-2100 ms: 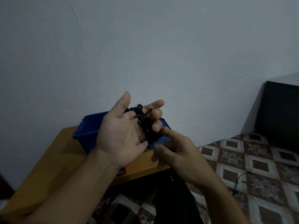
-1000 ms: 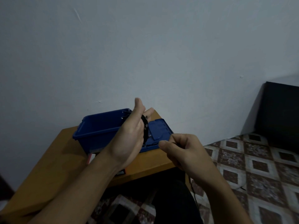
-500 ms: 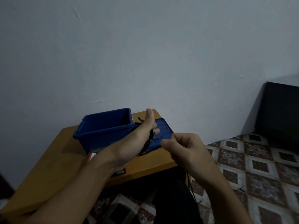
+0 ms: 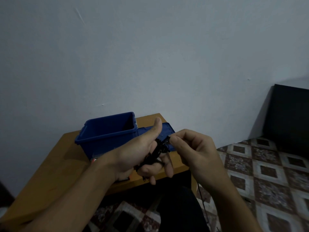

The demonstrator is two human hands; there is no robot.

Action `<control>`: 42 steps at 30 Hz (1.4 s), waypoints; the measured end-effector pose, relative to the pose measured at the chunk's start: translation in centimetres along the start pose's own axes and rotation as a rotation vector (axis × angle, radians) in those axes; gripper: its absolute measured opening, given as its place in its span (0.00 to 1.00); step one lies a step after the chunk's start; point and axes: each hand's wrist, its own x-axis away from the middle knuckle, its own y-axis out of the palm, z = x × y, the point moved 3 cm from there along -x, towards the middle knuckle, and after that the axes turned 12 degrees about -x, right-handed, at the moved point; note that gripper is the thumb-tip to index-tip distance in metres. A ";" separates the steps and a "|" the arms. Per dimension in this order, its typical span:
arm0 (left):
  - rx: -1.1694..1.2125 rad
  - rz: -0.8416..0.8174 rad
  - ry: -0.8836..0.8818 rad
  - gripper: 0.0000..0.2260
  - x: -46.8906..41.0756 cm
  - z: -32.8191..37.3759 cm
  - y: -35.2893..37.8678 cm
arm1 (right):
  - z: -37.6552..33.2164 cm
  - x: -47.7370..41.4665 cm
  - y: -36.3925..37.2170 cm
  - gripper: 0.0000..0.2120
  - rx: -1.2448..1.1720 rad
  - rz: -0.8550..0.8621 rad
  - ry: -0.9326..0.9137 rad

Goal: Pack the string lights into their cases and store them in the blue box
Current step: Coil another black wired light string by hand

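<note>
A black string of lights (image 4: 154, 154) is coiled around the fingers of my left hand (image 4: 142, 153), whose thumb points up. My right hand (image 4: 194, 148) pinches the wire just right of the coil; a loose strand (image 4: 201, 196) hangs from it toward the floor. The open blue box (image 4: 107, 133) stands on the wooden table (image 4: 55, 166) behind my left hand. Its blue lid (image 4: 165, 131) lies flat to its right, partly hidden by my hands.
A red and white case (image 4: 94, 160) peeks out under my left wrist at the box's foot. A white wall rises behind the table. Patterned floor tiles (image 4: 267, 173) spread to the right, with a dark cabinet (image 4: 291, 118) at far right.
My left hand has rolled over, palm turning away and then back sideways, while my right hand has fed wire onto the coil and come close again.
</note>
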 end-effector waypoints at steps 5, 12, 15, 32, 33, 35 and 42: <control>0.104 -0.121 0.096 0.46 -0.1 -0.7 -0.5 | 0.5 -0.1 0.2 0.10 0.026 0.003 0.026; 0.362 -0.256 0.252 0.41 -0.6 -1.5 -0.6 | 1.0 -0.1 0.1 0.08 0.067 -0.023 0.073; 0.459 -0.296 0.306 0.41 -0.6 -0.9 -0.5 | 1.0 -0.1 0.1 0.10 0.095 -0.042 0.096; 0.843 -0.362 0.583 0.38 0.4 0.5 -1.5 | 2.0 -0.1 0.1 0.05 0.182 0.027 0.112; 0.856 -0.365 0.588 0.38 0.5 0.5 -1.5 | 2.0 -0.1 0.1 0.06 0.208 0.014 0.113; 0.865 -0.358 0.597 0.38 0.5 0.6 -1.5 | 2.0 0.0 0.0 0.07 0.253 -0.009 0.113; 0.920 -0.343 0.639 0.37 0.6 0.9 -1.9 | 1.8 0.1 0.2 0.07 0.252 -0.057 0.145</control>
